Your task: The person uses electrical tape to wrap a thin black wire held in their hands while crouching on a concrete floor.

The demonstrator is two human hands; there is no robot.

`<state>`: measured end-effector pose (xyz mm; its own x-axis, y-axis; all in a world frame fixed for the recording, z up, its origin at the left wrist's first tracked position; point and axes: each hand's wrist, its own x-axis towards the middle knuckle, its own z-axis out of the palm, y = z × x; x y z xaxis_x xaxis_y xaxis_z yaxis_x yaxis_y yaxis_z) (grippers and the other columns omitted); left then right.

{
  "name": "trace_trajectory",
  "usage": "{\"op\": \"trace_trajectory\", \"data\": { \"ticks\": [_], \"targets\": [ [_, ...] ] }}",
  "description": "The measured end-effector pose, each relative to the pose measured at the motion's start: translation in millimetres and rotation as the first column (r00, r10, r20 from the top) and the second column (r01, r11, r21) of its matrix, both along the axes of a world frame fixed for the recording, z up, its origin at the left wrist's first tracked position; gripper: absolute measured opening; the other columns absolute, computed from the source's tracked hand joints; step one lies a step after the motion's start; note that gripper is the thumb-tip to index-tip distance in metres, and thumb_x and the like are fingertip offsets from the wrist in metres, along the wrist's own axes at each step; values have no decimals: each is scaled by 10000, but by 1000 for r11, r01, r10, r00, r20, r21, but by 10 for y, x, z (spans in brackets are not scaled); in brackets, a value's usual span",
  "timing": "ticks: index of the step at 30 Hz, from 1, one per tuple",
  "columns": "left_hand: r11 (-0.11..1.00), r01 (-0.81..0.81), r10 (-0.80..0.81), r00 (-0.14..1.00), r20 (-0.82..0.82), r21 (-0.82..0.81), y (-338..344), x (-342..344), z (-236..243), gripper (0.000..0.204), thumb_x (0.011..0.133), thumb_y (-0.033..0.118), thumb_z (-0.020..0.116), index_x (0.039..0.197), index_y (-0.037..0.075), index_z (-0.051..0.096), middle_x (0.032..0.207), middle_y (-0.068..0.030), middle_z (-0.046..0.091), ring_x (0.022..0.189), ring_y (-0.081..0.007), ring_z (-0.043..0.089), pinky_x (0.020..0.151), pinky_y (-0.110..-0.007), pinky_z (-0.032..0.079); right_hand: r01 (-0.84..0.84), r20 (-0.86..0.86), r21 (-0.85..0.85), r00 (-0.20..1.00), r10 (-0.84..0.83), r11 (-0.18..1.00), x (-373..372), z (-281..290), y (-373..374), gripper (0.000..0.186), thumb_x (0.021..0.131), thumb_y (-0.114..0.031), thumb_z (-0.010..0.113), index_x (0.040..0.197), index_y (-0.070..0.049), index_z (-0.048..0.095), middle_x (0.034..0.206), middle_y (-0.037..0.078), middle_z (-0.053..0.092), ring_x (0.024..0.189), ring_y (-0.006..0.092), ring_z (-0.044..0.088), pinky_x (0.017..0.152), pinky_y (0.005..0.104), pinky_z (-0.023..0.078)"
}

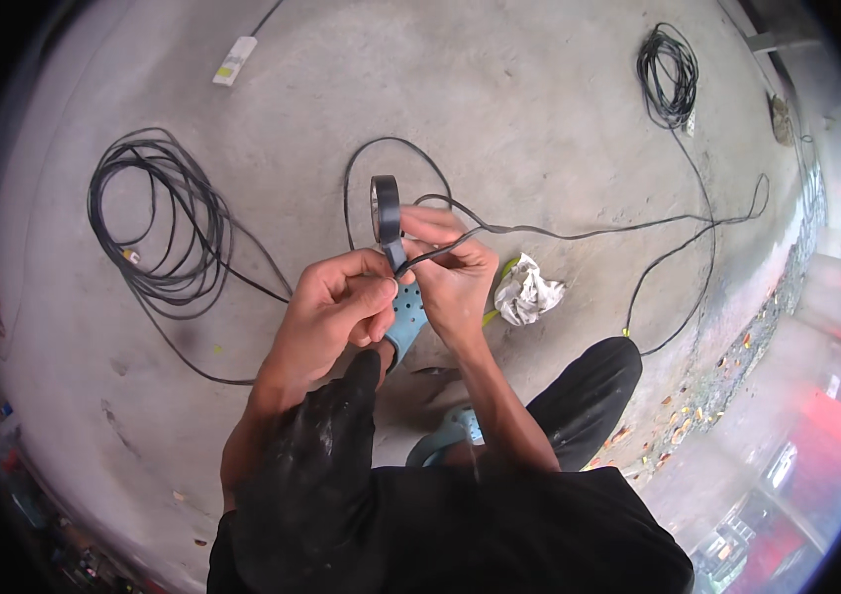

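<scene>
A roll of black tape stands on edge at the fingertips of both hands, with a short strip running from it down to a black cable. My left hand is closed in a pinch where the strip meets the cable; the exact spot under its thumb is hidden. My right hand has its thumb and fingers closed around the cable, just right of the roll. From there the cable loops out over the concrete floor.
A coiled black cable lies at left, another coil at far right. A white power strip lies at far left. Crumpled white paper is beside my right hand. Below my hands are blue clogs. Debris lines the right edge.
</scene>
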<state>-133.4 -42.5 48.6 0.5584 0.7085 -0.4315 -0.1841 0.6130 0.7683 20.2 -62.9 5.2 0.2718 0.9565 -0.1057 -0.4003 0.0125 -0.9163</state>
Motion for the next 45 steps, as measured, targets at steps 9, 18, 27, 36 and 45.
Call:
{"op": "trace_trajectory", "data": {
  "ticks": [9, 18, 27, 36, 45],
  "targets": [
    [996, -49, 46, 998, 42, 75, 52, 132, -162, 158, 1006, 121, 577, 1104, 1, 610, 649, 10, 525, 548, -13, 386, 468, -201, 237, -334, 456, -211, 798, 394, 919, 497, 124, 20, 126, 864, -43, 740, 985, -29, 775, 806, 46, 649, 639, 106, 502, 602, 286, 430],
    [988, -36, 35, 999, 7, 150, 17, 315, -185, 160, 1006, 106, 578, 1123, 3, 615, 660, 21, 524, 557, -11, 379, 481, -194, 269, -319, 968, -80, 202, 150, 945, 872, 476, 657, 324, 924, -326, 722, 839, -13, 737, 675, 30, 593, 631, 150, 500, 593, 323, 409],
    [954, -99, 121, 991, -62, 285, -104, 311, -368, 139, 978, 35, 574, 1087, -42, 615, 734, 4, 581, 637, -26, 468, 564, -208, 372, -639, 621, -398, 340, 706, 659, 478, 1104, 735, 325, 884, -302, 757, 888, 19, 703, 725, 45, 587, 816, 143, 548, 744, 294, 429],
    [985, -42, 44, 999, -6, 170, -44, 293, -87, 140, 975, 27, 546, 1081, -39, 610, 784, -14, 609, 639, -24, 465, 555, -199, 369, -314, 502, -622, 544, 673, 718, 805, 1081, -115, 254, 897, -235, 743, 871, 16, 719, 714, 70, 591, 815, 156, 591, 726, 347, 481],
    [969, 157, -143, 986, 81, -193, 115, 344, -200, 124, 995, 114, 574, 993, -5, 613, 735, 19, 540, 582, -14, 386, 527, -189, 333, -195, 826, -440, 295, 481, 876, 667, 642, -384, 287, 890, -269, 720, 809, 6, 720, 737, 181, 555, 786, 323, 538, 711, 436, 435]
  ]
}}
